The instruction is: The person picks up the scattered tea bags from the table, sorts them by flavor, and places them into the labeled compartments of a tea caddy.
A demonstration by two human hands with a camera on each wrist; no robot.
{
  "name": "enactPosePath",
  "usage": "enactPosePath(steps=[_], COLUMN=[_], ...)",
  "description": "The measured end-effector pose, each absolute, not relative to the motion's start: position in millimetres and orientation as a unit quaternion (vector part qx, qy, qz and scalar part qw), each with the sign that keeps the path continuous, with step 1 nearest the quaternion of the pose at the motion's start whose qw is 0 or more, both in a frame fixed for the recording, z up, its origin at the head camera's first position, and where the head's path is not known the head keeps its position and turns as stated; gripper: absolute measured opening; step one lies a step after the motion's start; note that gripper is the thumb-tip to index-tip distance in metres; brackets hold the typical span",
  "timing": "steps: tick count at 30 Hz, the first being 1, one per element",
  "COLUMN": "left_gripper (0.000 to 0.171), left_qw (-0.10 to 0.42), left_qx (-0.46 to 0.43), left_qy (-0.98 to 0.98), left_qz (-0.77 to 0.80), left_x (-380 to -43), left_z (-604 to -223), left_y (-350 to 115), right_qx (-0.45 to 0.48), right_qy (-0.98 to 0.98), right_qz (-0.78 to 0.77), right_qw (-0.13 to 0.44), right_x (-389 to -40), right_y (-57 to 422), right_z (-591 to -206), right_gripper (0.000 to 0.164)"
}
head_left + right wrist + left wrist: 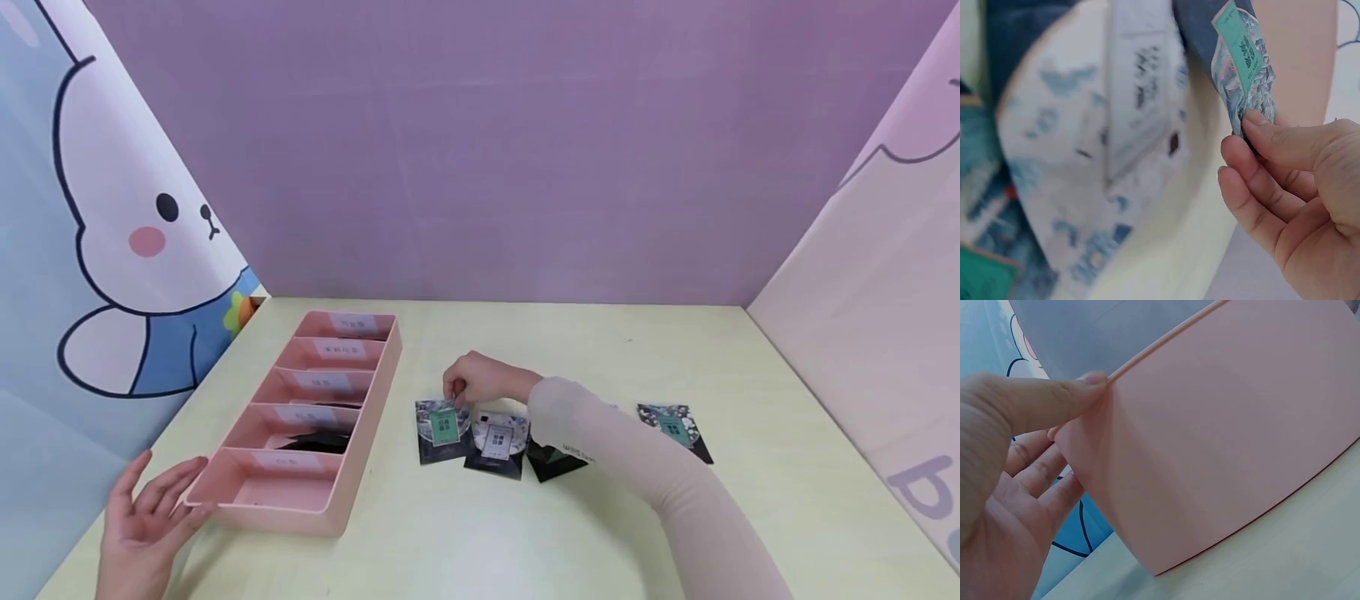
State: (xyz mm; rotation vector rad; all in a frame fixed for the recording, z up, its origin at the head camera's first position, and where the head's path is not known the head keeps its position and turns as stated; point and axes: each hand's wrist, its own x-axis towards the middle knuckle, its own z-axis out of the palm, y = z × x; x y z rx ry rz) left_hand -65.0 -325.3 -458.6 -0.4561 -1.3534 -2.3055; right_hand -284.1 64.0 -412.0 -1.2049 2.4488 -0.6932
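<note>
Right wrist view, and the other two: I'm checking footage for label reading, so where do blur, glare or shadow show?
Right wrist: the near white-labelled packet is blurred, the held green-labelled packet sharper; head: pale glare on the table, soft shadow beside the sleeve; left wrist: faint shadow across the pink tray.

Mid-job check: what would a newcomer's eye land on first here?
Probably the big cartoon rabbit on the left panel. Next, the pink divided tray at the table's left, gripped by the left hand at its near-left corner. Then the right hand, mid-table, pinching the leftmost green-labelled packet.
</note>
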Motion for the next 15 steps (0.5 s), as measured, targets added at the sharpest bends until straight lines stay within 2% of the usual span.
enactPosePath(steps=[9, 15], left_gripper=[0.088, 0.088], left_qw=[0.204, 0.211], left_qx=[-0.208, -0.187], left_qy=[-0.426, -0.446], left_qz=[-0.857, -0.850], left_x=[-65, -67], left_z=[-463, -462], left_y=[-328, -326], right_qx=[-0.393, -0.381], right_qy=[0.861, 0.869], right_qz=[-0.273, -0.279], right_qw=[0.171, 0.151], right_x=[-290, -298], right_y=[74, 83], right_z=[-395, -383], right_gripper=[0.016, 0.014])
